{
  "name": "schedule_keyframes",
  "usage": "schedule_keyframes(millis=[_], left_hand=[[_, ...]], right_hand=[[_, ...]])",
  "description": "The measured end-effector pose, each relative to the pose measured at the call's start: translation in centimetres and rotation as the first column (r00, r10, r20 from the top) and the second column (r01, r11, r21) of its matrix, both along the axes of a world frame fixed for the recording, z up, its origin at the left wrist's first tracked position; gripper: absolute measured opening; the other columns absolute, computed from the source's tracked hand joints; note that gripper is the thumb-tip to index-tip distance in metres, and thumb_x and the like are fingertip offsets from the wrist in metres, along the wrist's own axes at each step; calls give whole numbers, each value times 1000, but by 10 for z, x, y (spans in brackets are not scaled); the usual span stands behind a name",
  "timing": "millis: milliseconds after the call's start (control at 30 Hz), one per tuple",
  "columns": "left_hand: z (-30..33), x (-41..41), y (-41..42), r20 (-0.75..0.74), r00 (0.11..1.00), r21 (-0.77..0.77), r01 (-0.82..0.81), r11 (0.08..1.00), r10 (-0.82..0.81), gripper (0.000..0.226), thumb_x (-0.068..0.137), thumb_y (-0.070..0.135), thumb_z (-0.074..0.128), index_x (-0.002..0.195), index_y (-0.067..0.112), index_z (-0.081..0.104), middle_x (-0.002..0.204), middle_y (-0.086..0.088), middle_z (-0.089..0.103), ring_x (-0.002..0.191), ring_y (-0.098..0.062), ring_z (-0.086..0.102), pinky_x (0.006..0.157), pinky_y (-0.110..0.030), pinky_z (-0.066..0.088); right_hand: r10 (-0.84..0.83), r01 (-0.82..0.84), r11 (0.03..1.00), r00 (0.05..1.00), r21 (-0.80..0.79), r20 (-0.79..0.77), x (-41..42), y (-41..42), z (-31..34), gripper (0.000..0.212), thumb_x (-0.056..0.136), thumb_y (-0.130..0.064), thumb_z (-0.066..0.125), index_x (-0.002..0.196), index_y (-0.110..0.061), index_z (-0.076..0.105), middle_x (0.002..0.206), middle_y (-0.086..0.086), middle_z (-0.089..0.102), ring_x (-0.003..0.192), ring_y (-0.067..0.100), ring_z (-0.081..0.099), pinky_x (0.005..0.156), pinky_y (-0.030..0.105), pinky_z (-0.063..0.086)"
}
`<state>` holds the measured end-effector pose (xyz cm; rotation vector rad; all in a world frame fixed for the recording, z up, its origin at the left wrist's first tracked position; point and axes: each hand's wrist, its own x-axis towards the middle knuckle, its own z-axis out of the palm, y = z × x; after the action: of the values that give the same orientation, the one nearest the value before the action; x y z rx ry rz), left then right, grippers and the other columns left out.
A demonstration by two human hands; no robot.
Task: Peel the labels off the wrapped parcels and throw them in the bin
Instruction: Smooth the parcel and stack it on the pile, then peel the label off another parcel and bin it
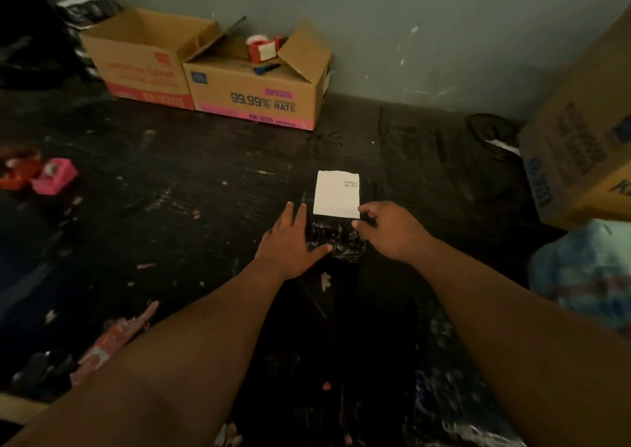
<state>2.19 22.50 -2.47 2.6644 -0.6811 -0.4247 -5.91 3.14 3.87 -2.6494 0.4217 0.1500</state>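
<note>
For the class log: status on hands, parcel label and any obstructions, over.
Left hand flat, steadying black-wrapped parcel. Right hand picking at near corner of white label, still stuck on. Nothing in the way.

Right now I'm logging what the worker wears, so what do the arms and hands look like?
Both forearms are bare: no sleeves in view. The left hand and right hand wear no gloves, and I see no watch, ring or bracelet, though the picture is dim.
</note>
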Motion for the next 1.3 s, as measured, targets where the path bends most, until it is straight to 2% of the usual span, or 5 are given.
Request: schedule_keyframes(millis=[400, 867, 1033, 1167, 1300], left_hand=[[-18, 75, -40, -51, 995, -198, 78, 977, -89, 132, 70, 85, 63, 160, 21, -8, 169, 0, -15, 156, -21, -2, 120, -55, 20], [-46, 95, -45, -196, 968, -292, 95, 952, -156, 146, 59, 87, 69, 159, 24, -16, 163, 13, -31, 153, -9, -6, 123, -44, 16], [-45, 94, -45, -217, 960, -341, 95, 935, -176, 144, 64, 76, 77, 160, 21, -15, 163, 12, -30, 138, 9, -12, 112, -29, 11], [-39, 92, -44, -244, 953, -333, 93, 938, -182, 143, 65, 72, 79, 159, 20, -16, 163, 11, -31, 146, 2, -12, 118, -35, 12], [-33, 90, -43, -250, 950, -299, 107, 948, -186, 144, 66, 70, 79, 158, 20, -19, 163, 10, -31, 152, -7, -9, 121, -39, 12]], right_hand=[[44, -59, 990, 992, -129, -116, 114, -7, -16, 52, 98, -47, 46, 145, -24, 44, 151, 9, 40, 139, 30, 35, 113, 48, 33], [9, -65, 982, 954, -178, -300, 183, -16, -39, 51, 103, -43, 34, 152, -28, 28, 159, 3, 29, 145, 30, 24, 113, 56, 19], [-34, -30, 978, 954, -207, -299, 195, -21, -42, 48, 102, -38, 40, 147, -23, 39, 150, 10, 40, 138, 32, 35, 111, 53, 32], [-80, 37, 973, 980, -226, -184, 195, -21, -40, 40, 97, -40, 54, 133, -23, 57, 135, 8, 54, 125, 29, 47, 104, 49, 41], [-102, 59, 950, 986, -305, -129, 195, -17, -35, 34, 94, -40, 60, 124, -25, 63, 126, 5, 60, 123, 27, 50, 107, 52, 31]])
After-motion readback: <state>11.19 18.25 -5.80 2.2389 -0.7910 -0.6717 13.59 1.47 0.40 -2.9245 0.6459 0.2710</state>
